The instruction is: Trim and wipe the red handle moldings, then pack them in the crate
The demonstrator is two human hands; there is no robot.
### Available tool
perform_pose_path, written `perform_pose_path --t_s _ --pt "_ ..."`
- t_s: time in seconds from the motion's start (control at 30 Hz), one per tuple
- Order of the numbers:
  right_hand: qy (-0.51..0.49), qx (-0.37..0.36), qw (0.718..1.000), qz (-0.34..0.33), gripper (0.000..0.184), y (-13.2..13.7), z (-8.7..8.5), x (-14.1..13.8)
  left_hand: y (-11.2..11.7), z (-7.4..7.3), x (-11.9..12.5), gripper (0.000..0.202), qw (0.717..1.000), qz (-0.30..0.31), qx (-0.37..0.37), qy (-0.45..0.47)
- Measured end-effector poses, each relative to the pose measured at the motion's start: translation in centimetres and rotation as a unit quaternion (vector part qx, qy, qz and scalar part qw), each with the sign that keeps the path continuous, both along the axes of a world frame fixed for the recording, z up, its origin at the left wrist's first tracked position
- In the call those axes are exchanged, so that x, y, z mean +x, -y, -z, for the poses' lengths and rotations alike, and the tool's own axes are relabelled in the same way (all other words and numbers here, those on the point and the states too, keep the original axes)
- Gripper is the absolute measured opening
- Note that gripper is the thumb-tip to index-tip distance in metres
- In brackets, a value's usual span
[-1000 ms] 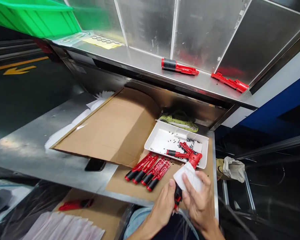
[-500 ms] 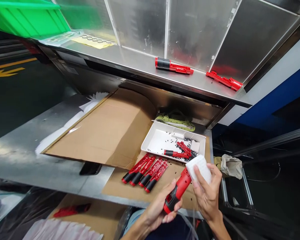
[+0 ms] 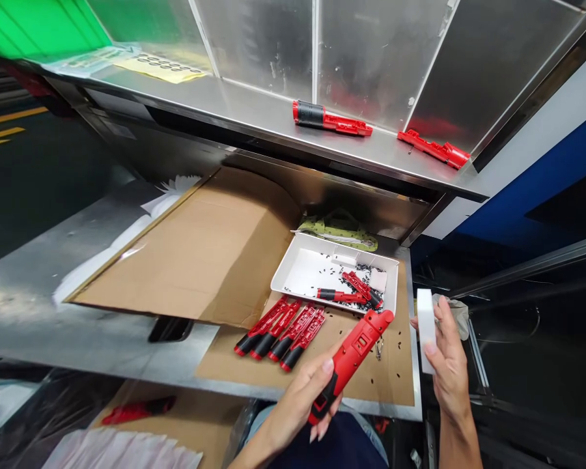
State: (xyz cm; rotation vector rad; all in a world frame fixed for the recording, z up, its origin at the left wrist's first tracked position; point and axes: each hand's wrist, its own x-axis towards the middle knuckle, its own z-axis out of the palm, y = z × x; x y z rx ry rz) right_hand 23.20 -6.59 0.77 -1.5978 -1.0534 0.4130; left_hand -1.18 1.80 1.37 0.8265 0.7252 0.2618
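Note:
My left hand (image 3: 306, 397) is closed round the black grip end of a red and black plastic tool housing (image 3: 356, 345), which points up and to the right over the table's front edge. In my right hand (image 3: 449, 365) is a white foam block (image 3: 425, 331), pinched upright between thumb and fingers and apart from the housing. Several similar red and black housing pieces (image 3: 293, 335) lie side by side on a cardboard sheet (image 3: 385, 381). Beyond them a white tray (image 3: 286, 277) holds small black parts, two red and black pieces (image 3: 359, 290) and pale blocks.
A large bent cardboard sheet (image 3: 176, 254) covers the table's middle. Behind the tray lies a green patterned pouch (image 3: 339, 231). On the metal shelf (image 3: 244, 104) are two red parts (image 3: 332, 120) and a yellow sheet (image 3: 161, 67). Below, another red piece (image 3: 139, 410) lies on cardboard.
My right hand has moved right with the white block, away from the housing's tip. The housing now shows its whole upper end. The view has shifted slightly.

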Motion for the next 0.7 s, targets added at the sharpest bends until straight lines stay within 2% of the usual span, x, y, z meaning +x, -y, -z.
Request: perform_pose_path --t_s 0.07,0.13,0.23,0.33,0.53,0.7 --pt "0.042 -0.02 0.999 -0.005 0.066 0.6 -0.6 -0.8 0.1 -0.5 -0.1 0.098 1.0 -0.007 -0.012 0.0" --pt "0.142 -0.024 0.99 -0.005 0.057 1.1 -1.4 -1.7 0.1 -1.1 -0.3 0.097 0.999 0.001 -0.032 0.01" --pt "0.28 -0.002 0.96 -0.023 0.045 1.3 -2.8 -3.2 0.1 -1.6 -0.6 0.098 0.998 0.02 -0.06 0.023" --pt "0.359 0.013 0.933 -0.032 0.04 0.8 -3.4 -4.3 0.1 -1.6 -0.6 0.102 0.998 0.025 -0.06 0.016" --pt "0.422 -0.002 0.905 -0.05 0.038 -0.7 -3.7 -4.8 0.4 -1.6 -0.2 0.089 0.997 0.049 0.048 -0.034" --pt "0.422 -0.028 0.905 -0.041 0.039 -1.1 -3.5 -4.8 0.4 -1.6 -0.3 0.09 0.995 0.014 0.066 -0.067"
